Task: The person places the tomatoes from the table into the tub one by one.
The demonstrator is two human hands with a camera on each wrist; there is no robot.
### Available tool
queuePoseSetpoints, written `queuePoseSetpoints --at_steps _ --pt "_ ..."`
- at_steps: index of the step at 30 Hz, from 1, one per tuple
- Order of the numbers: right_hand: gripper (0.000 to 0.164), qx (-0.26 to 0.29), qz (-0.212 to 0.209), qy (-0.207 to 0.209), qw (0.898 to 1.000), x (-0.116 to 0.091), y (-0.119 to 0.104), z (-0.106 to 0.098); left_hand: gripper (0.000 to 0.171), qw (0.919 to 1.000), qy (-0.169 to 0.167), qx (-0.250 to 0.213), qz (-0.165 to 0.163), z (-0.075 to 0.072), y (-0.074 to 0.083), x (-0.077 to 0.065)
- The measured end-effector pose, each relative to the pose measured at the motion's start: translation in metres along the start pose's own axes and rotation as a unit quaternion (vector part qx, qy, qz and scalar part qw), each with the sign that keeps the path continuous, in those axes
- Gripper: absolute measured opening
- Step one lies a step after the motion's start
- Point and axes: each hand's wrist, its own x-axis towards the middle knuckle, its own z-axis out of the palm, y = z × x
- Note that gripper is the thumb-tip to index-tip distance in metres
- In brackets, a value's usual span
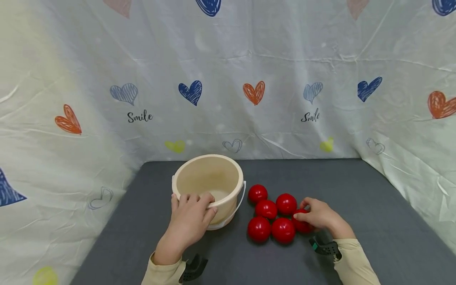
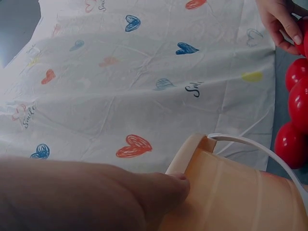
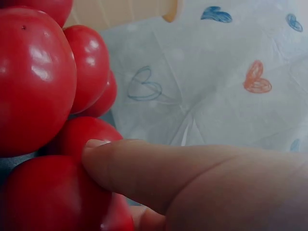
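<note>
A cream bucket [image 1: 228, 208] stands upright on the dark table, its inside bare where it shows. My left hand [image 1: 189, 221] grips its near rim, fingers over the inner side and thumb on the outer wall; the left wrist view shows that thumb against the bucket wall [image 2: 231, 192]. To the right of the bucket, several shiny red balls [image 1: 283, 230] lie close together. My right hand [image 1: 322, 215] holds the rightmost ball [image 1: 302, 226] between thumb and fingers, beside the others. Close up in the right wrist view, the thumb [image 3: 130, 163] lies along this ball [image 3: 53, 192].
The bucket's white handle [image 1: 242, 200] hangs down on its right side. Behind the dark table [image 1: 320, 178] hangs a pale cloth [image 1: 221, 118] printed with hearts and "Smile". Each wrist wears a black band [image 1: 325, 247].
</note>
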Motion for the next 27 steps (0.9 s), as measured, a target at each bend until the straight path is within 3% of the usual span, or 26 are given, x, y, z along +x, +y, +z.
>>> queuePoseSetpoints --at_steps 18,27 --pt "0.028 0.084 -0.066 -0.071 0.992 -0.001 0.016 -0.011 0.011 0.9999 0.011 -0.003 0.002 0.004 0.000 0.001" --pt "0.030 0.081 -0.073 -0.046 0.993 -0.006 0.009 -0.024 0.011 1.0000 0.005 -0.006 0.003 0.003 -0.002 0.002"
